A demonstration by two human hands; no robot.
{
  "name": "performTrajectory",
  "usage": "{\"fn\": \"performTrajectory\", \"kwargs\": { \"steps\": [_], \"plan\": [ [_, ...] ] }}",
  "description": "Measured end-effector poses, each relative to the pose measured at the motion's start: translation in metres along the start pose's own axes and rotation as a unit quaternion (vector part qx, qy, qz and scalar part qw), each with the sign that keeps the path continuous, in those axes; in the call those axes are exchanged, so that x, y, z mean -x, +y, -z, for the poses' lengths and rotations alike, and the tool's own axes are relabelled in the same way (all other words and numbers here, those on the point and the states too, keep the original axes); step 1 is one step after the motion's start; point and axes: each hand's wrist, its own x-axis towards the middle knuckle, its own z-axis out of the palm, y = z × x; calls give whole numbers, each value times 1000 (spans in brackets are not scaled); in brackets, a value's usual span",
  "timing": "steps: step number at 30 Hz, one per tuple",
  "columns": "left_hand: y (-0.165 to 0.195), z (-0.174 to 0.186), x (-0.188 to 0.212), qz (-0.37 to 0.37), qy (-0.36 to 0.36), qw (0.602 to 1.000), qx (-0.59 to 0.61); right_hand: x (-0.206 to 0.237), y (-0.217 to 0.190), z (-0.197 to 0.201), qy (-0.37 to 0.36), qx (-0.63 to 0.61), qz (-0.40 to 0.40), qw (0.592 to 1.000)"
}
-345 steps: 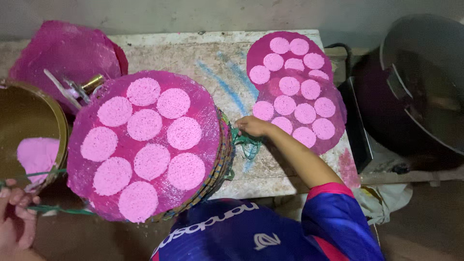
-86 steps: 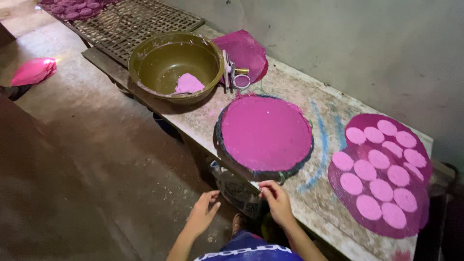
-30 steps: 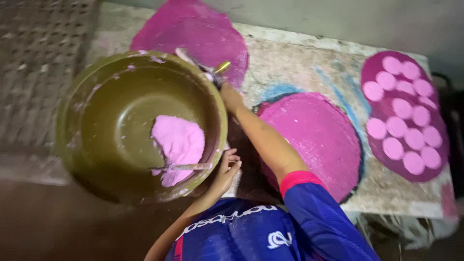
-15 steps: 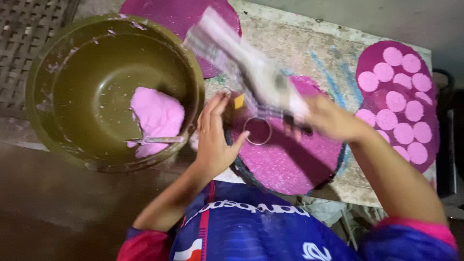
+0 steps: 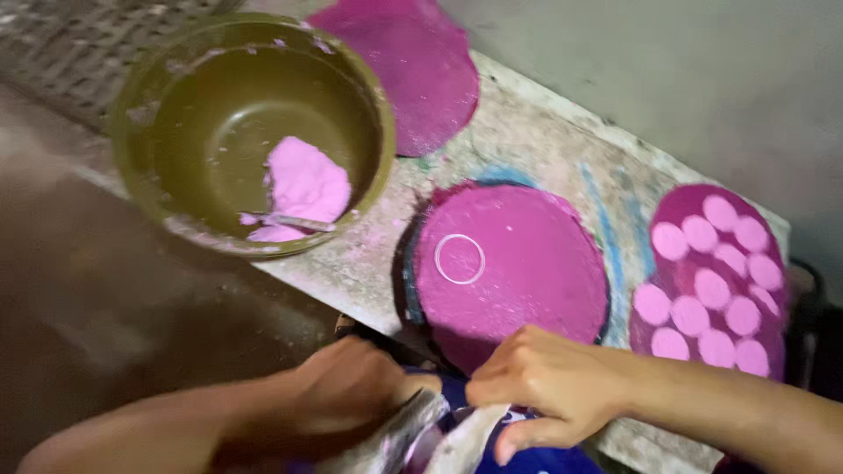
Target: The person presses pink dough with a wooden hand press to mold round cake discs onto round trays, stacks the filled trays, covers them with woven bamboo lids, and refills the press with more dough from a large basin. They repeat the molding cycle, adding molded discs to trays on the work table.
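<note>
Two hands meet low in the view, near the person's body. The left hand [image 5: 347, 395] and right hand [image 5: 549, 386] both curl closed around a crumpled clear plastic bag [image 5: 439, 434], its long axis lying roughly left to right between them. Just beyond sits a round magenta tray [image 5: 518, 263] bearing a small ring [image 5: 459, 259].

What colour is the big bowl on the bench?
Olive green bowl, with pale pink paste inside; the head view shows it.
</note>
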Motion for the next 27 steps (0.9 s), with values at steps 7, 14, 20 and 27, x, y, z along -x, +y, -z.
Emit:
{"fn": "performTrajectory", "kwargs": {
  "steps": [7,14,20,27],
  "plan": [
    [-39,25,108,134,131,981,52,-86,24,7,-74,-196,15,978],
    [-133,118,204,136,185,771,594,-183,47,94,162,393,127,896],
    [-206,82,200,-81,137,663,731,-289,89,126,187,638,130,735],
    [-312,76,211,77,575,728,365,-357,196,11,-20,240,-355,903]
  ]
}}
